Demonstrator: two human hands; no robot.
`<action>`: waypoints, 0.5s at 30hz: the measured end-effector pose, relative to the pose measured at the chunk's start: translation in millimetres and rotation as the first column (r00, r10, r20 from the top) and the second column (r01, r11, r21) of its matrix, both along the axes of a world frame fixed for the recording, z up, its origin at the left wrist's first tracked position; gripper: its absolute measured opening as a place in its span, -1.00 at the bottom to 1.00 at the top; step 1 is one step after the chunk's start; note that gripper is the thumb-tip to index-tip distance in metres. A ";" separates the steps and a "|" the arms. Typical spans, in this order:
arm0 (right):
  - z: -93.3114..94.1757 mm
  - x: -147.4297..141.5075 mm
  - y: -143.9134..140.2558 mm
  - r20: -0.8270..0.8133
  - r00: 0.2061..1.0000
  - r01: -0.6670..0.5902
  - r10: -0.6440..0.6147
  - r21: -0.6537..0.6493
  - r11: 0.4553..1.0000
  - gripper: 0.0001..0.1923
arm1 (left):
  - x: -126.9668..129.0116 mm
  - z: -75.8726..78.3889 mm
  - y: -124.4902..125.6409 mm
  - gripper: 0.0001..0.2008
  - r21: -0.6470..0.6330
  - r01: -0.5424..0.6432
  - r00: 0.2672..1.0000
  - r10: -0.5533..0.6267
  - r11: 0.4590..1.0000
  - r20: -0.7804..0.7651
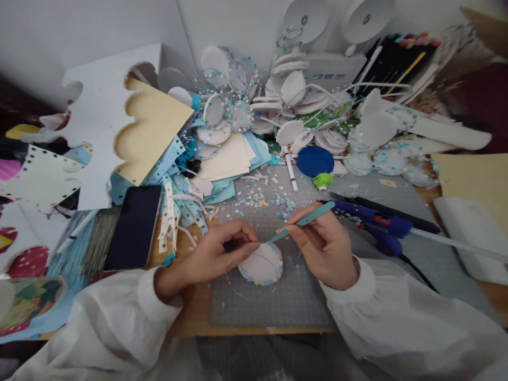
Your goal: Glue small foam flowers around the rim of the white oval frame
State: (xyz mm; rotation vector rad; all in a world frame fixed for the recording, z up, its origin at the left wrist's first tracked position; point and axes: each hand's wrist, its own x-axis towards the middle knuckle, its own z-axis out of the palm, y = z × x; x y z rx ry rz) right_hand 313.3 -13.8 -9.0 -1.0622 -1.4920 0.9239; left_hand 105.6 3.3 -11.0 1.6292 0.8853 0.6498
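Note:
A round white disc (260, 267) is held over the cutting mat (234, 309), small pale blue and cream bits along its rim. My left hand (220, 251) pinches its upper left edge between thumb and index finger. Thin clear wire loops across and below the disc; whether my fingers also grip the wire, I cannot tell. In my right hand (325, 248) are teal tweezers (304, 219), slanting down to the left with their tips at the disc's top edge. Anything between the tips is too small to make out. Tiny star and flower-shaped confetti (254, 197) lies just beyond.
A blue hot glue gun (373, 219) lies to the right, its cord trailing forward. At left are a phone (135, 227) and cut paper strips (170, 211). Behind stand piled decorated discs (242, 114), a blue lid (315, 161) and a white marker (290, 169).

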 end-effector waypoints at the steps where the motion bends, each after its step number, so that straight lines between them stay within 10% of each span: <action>1: -0.2 -0.4 0.2 -0.004 1.000 0.005 -0.005 -0.005 1.000 -0.96 | 0.2 0.3 0.2 -0.86 0.001 0.002 1.000 -0.002 1.000 0.000; 15: -8.9 2.9 14.6 -0.243 0.956 0.100 -0.162 -0.249 0.963 -0.82 | -0.9 1.7 1.8 -0.87 -0.006 -0.002 0.999 0.003 1.000 0.039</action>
